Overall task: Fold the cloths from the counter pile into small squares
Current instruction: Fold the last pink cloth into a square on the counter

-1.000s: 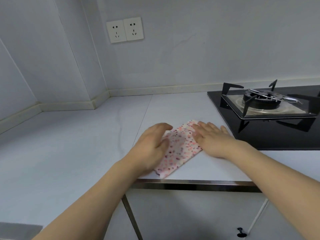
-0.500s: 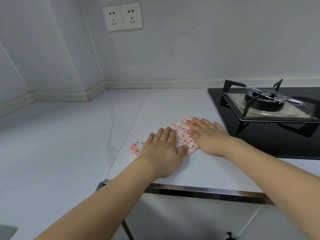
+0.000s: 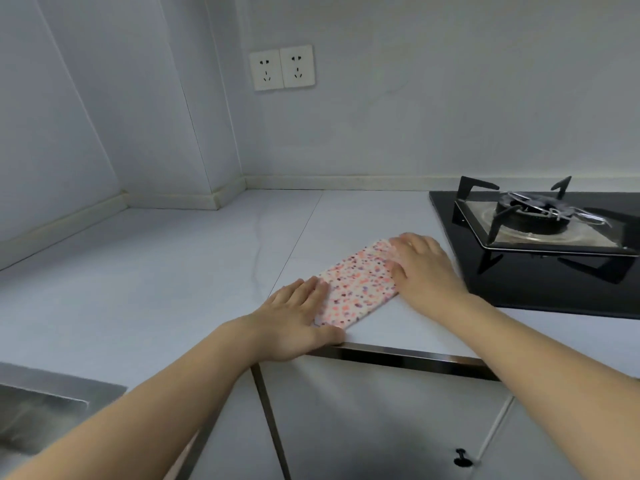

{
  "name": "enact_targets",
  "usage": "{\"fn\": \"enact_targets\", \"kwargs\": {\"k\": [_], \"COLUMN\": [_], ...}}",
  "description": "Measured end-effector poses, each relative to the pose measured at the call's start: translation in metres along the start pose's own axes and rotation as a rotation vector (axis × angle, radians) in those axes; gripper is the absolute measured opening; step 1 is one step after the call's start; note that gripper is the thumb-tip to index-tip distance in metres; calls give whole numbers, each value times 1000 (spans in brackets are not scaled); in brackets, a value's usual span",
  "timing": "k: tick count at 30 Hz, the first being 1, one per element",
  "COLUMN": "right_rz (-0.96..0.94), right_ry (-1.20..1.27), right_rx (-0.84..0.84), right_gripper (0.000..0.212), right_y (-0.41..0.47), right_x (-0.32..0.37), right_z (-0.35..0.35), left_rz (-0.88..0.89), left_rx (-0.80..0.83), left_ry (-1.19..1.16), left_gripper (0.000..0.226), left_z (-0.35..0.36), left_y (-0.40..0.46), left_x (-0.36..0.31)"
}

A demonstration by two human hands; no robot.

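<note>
We see one cloth [image 3: 358, 287] lying flat on the pale counter [image 3: 173, 271], close to its front edge and just left of the black gas hob [image 3: 540, 244]. It is white, scattered with small pink, orange and dark purple dots, and folded into a long narrow strip that runs diagonally from near-left to far-right. Its edges look straight and its surface smooth, with no loose corner standing up.

Our left hand [image 3: 294, 318] rests palm down on the near-left end of the strip, its fingers [image 3: 311, 289] straight and held close together, the thumb stretched along the near edge of the cloth. Our right hand [image 3: 424, 268] lies flat on the far-right end, fingers straight and slightly apart, somewhat blurred at the tips. Neither hand pinches the fabric; both press it against the counter, with the dotted middle of the strip bare between them.

Beyond, we see a double wall socket [image 3: 282, 71] and, at lower left, the corner of a steel sink [image 3: 38, 414].
</note>
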State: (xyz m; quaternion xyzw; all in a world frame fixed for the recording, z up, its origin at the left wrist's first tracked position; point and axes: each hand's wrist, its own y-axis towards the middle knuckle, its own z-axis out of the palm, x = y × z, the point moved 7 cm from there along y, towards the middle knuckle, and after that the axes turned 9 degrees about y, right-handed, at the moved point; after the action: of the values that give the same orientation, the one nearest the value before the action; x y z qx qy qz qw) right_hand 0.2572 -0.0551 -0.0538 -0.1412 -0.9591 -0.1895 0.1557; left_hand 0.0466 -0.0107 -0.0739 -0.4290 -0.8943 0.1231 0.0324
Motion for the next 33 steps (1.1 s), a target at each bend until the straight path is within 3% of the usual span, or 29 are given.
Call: {"fn": "enact_targets", "kwargs": {"k": [3,5,9,12,14,17,20,23,28,33], "right_rz": [-303,-411,-516,-524,-525,-423,-172,15,194,249], "right_ry": [209,190,-45,-36,5,105,363,619,492,161], "right_rx": [44,106,76,-79,-144,-169,-122,-55,-48,-80], "right_gripper": [35,38,54,26,19,15,18,25,26,25], "right_y": [-52,-80,-108,-112,-112,-109,-96,-80,-48,-20], "right_x": [53,72,86,91,93,88,67,51,25,4], "right_z": [-5,-4,6,0,-8,-26,-33,-28,-24,-18], "left_rz": [18,26,40,78,107,110,95,91,-9,-88], "left_rx": [117,133,-183,-329,-406,-425,-394,-403,-486,-542], "left_ry": [0,58,230,191,121,-113,-511,-662,-675,-308], "left_gripper": [104,103,80,55,29,12,6,6,14,16], "left_z": [-3,-6,-23,-22,-24,-29,-42,-52,-62,-60], "left_y": [-12,-19,-26,-36,-42,-45,-41,-22,33,84], "left_x": [13,21,15,10,13,23,23,15,10,-4]}}
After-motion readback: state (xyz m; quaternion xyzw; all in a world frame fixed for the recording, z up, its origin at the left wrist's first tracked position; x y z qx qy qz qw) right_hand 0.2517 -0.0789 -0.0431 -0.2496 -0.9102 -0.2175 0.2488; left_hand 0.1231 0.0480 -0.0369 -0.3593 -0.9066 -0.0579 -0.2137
